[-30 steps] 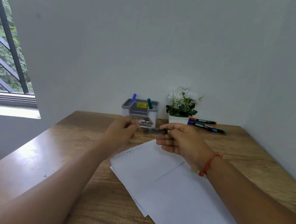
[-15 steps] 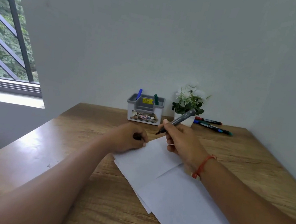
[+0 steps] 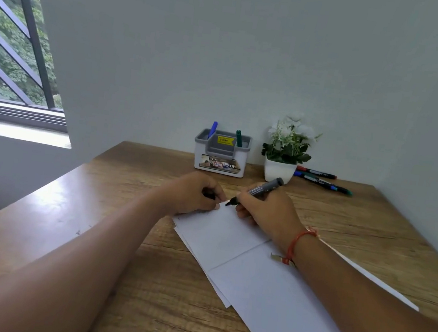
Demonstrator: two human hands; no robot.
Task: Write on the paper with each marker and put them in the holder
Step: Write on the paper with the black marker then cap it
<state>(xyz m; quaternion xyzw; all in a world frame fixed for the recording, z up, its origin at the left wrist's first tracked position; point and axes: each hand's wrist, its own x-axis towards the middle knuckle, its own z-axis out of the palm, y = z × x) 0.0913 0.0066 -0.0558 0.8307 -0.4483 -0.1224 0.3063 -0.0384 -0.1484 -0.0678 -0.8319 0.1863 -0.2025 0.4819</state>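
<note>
**Marker tip at far corner of paper**

Marker: the black marker (image 3: pixel 260 192) is uncapped and sits in your right hand (image 3: pixel 267 212), pinched between thumb and curled fingers in a writing grip. The barrel slants up and to the right, with the rear end raised toward the plant pot (image 3: pixel 279 171). The tip points down and to the left and lies at the far corner of the paper (image 3: pixel 225 239). Contact between tip and sheet cannot be confirmed from the head view.

Paper: several white sheets lie overlapped and skewed on the wooden table (image 3: pixel 114 191), running from your hands back toward you. Your right wrist, with a red bracelet (image 3: pixel 298 240), lies over them.

Left hand (image 3: pixel 191 194): the fingers are curled, with knuckles down at the far left edge of the paper, just beside the marker tip. A dark piece (image 3: pixel 208 193) shows inside the curl, held there. Its identity is not clear.

Holder (image 3: pixel 219 163): a grey and white box stands upright against the wall, beyond both hands and well apart from them. A blue marker (image 3: pixel 212 129) stands at its left end and a green marker (image 3: pixel 239 138) at its right end.

Beyond: the white plant pot stands just to the right of the holder. Loose markers (image 3: pixel 322 179) lie flat on the table to the right of the pot, near the wall. A barred window (image 3: pixel 11 41) is at far left.
</note>
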